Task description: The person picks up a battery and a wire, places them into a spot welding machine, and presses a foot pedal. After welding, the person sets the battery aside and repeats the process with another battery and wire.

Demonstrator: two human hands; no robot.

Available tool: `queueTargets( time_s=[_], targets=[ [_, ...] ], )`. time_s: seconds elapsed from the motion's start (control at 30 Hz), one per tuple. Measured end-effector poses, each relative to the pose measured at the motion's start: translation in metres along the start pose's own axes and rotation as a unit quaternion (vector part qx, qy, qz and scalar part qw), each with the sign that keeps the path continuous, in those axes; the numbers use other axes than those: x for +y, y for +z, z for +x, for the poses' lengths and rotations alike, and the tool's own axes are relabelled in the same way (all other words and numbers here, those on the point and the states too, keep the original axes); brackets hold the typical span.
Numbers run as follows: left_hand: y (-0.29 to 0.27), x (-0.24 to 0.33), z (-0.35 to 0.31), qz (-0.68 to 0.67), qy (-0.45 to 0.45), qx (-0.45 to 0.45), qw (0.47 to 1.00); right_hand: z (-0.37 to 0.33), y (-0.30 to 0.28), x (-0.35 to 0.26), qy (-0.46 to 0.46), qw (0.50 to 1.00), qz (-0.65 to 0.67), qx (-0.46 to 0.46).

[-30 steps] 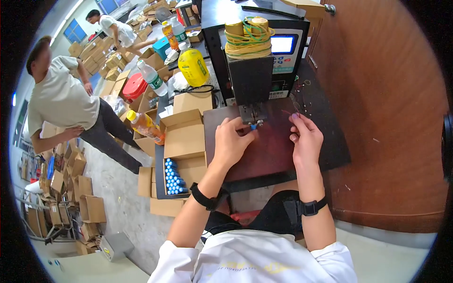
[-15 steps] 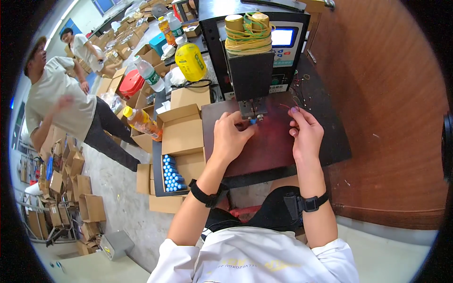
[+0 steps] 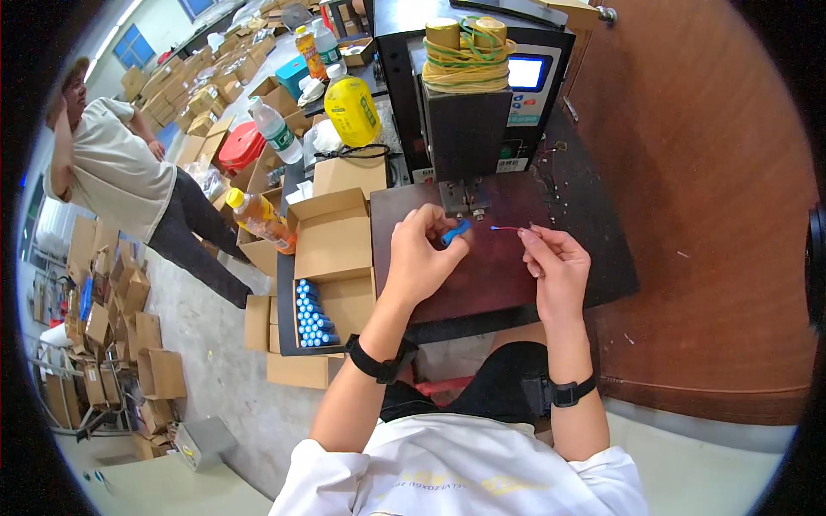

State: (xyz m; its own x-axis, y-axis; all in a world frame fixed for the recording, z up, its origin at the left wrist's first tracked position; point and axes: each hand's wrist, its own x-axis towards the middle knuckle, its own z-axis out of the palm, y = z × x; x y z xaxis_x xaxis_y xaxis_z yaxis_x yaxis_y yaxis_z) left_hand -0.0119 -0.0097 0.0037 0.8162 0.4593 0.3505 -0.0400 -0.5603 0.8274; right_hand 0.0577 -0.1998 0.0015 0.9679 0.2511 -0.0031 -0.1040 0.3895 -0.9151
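Note:
Below and just left of the metal tips [image 3: 467,214] of a black spot welder [image 3: 469,133], my left hand [image 3: 420,258] is closed on a small blue cylindrical battery cell [image 3: 454,232]. The cell is tilted, its lower part hidden by my fingers. To the right, my right hand [image 3: 559,262] pinches a thin red wire [image 3: 508,228] between thumb and fingertips. The wire's small bluish end points left toward the cell, with a gap between them. Both hands are over the dark reddish-brown work plate [image 3: 490,284].
An open cardboard box [image 3: 344,301] with several blue battery cells [image 3: 314,314] stands left of the plate. Bottles [image 3: 351,112] and a black cable [image 3: 353,153] are behind it. Wire scraps [image 3: 555,163] lie right of the welder. A person [image 3: 129,163] stands at left; a brown wooden panel [image 3: 705,258] borders the right.
The battery cell has come out from under the welder tips, turned in my left hand. The wire in my right hand now points left toward it. The person at left has raised a hand.

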Motion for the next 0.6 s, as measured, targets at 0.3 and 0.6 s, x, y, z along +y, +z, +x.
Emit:
queueTargets(
  time_s=[0.3,0.6],
  targets=[
    [0.003,0.001,0.004,0.058,0.034,0.004,0.998,-0.002,0.031,0.011,-0.001,0.999,-0.032,0.004],
    [0.005,0.0,0.006,0.075,0.04,-0.019,0.996,-0.001,0.036,0.016,-0.019,0.997,-0.071,0.039]
  ],
)
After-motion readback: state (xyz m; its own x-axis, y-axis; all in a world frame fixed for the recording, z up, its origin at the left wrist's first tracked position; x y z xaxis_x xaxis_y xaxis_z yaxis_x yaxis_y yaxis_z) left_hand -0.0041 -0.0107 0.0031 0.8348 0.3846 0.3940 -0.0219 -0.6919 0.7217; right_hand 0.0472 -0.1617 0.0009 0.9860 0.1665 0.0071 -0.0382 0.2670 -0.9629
